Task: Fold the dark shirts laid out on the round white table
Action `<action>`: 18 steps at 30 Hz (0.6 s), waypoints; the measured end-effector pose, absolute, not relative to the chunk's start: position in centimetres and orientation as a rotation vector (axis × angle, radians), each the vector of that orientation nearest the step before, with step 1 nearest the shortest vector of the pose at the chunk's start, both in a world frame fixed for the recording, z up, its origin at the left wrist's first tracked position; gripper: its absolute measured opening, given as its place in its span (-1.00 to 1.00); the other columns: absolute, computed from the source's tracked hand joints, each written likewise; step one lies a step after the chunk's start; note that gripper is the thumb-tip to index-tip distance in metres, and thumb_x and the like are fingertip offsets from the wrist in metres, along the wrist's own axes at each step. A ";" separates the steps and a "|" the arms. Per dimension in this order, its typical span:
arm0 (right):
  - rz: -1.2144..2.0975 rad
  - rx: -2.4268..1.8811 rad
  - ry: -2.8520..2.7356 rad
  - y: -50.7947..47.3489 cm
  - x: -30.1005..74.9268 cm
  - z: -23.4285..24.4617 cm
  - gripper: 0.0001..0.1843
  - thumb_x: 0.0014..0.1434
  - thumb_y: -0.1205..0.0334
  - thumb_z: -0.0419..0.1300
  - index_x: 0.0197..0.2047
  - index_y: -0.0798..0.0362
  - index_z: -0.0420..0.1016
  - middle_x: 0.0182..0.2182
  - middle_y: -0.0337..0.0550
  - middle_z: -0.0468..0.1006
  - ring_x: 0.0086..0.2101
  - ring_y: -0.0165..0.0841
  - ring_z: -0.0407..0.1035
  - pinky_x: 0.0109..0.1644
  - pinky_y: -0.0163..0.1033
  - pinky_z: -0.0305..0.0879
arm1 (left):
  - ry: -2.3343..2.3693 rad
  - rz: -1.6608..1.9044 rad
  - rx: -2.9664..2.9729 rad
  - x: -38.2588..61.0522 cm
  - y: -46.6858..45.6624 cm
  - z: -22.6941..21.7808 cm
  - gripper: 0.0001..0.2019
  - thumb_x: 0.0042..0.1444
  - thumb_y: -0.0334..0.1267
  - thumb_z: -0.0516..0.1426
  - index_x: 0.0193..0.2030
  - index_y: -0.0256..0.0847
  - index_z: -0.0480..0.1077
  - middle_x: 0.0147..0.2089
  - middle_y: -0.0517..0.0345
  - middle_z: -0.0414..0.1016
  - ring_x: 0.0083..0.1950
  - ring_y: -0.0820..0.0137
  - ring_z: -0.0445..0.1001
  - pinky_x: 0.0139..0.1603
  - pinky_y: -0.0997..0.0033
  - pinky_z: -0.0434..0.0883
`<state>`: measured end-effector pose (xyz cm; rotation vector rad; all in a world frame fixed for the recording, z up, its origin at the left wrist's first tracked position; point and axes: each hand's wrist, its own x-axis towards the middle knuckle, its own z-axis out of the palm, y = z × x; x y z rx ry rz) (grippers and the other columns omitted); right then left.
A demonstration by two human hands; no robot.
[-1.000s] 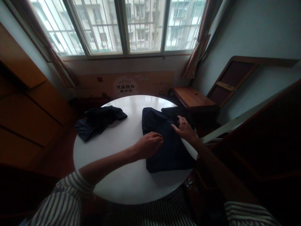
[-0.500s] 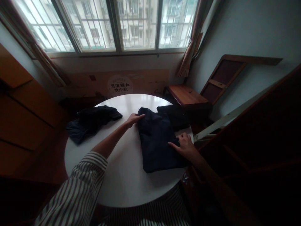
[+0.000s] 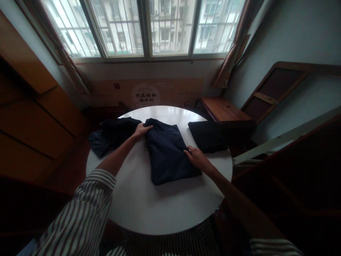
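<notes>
A folded dark navy garment (image 3: 166,151) lies in the middle of the round white table (image 3: 160,202). My left hand (image 3: 142,129) grips its far left corner, fingers curled on the cloth. My right hand (image 3: 195,158) holds the garment's right edge about halfway down, thumb on top. A crumpled dark garment (image 3: 113,133) lies at the table's left rim, touching my left hand's side. Another folded dark garment (image 3: 209,135) rests at the right rim, apart from the one I hold.
A low wooden bench (image 3: 223,110) stands beyond the table on the right, with a wooden frame (image 3: 274,90) leaning on the wall. A printed cardboard panel (image 3: 145,94) sits under the window. Wooden cabinets (image 3: 32,117) line the left side.
The folded garment has slid left toward the table's centre, away from the right-hand pile. My left hand went from the cloth's middle to its far corner; my right hand came down its right edge.
</notes>
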<state>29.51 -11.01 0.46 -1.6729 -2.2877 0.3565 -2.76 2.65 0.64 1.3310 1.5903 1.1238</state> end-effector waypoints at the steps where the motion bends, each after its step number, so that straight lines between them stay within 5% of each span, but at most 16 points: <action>1: 0.293 -1.720 -2.300 -11.0 29.0 0.8 -0.81 0.38 0.20 0.05 -0.18 0.07 0.45 -0.27 0.03 0.62 -0.20 -0.19 0.53 -0.14 -0.24 0.36 | 1.631 1.091 1.340 -3.1 2.8 0.4 -0.53 -0.26 0.02 0.44 -0.35 -0.32 0.49 -0.38 0.03 0.57 -0.20 0.18 0.56 -0.20 0.33 0.50; 4: 0.007 -1.742 -2.287 -11.4 27.3 2.4 -0.75 0.37 0.14 0.08 -0.09 0.12 0.47 -0.21 0.16 0.59 -0.17 -0.10 0.50 -0.11 -0.12 0.39 | 1.669 1.055 1.343 -3.6 3.1 -0.4 -0.58 -0.23 -0.01 0.44 -0.40 -0.30 0.47 -0.36 0.00 0.57 -0.17 0.15 0.56 -0.18 0.31 0.49; 7: 0.001 -1.247 -2.462 -12.0 24.9 4.1 -0.60 0.38 0.03 0.06 0.08 0.13 0.45 -0.01 0.19 0.53 0.00 -0.08 0.42 0.08 -0.02 0.35 | 1.733 1.034 1.380 -3.6 3.6 -0.9 -0.59 -0.21 -0.05 0.44 -0.35 -0.30 0.46 -0.29 -0.02 0.59 -0.12 0.13 0.56 -0.13 0.31 0.48; 10: 0.245 -0.662 -2.724 -12.3 21.9 4.2 -0.41 0.34 -0.12 0.08 0.31 0.02 0.30 0.28 0.04 0.32 0.27 -0.08 0.16 0.33 0.12 0.07 | 1.805 0.978 1.432 -3.6 4.1 -0.9 -0.56 -0.17 -0.03 0.42 -0.27 -0.30 0.45 -0.20 -0.05 0.60 -0.07 0.13 0.56 -0.10 0.32 0.46; 13: 0.392 -0.449 -2.907 -13.0 19.9 2.4 -0.33 0.32 -0.21 0.05 0.40 -0.13 0.18 0.41 -0.07 0.08 0.39 0.05 -0.18 0.36 0.36 -0.23 | 1.896 0.893 1.492 -3.3 4.3 -0.4 -0.53 -0.13 -0.03 0.41 -0.20 -0.31 0.45 -0.10 -0.13 0.59 0.02 0.08 0.53 -0.03 0.31 0.44; 18: 0.473 -0.394 -2.929 -15.7 20.1 -0.4 -0.02 0.18 -0.32 0.15 0.46 0.09 0.02 0.44 0.04 -0.03 0.41 0.07 -0.43 0.41 0.26 -0.37 | 2.147 0.535 1.785 -1.7 3.6 0.7 -0.43 0.09 0.07 0.27 0.06 -0.37 0.37 0.11 -0.37 0.46 0.15 -0.08 0.45 0.08 0.15 0.39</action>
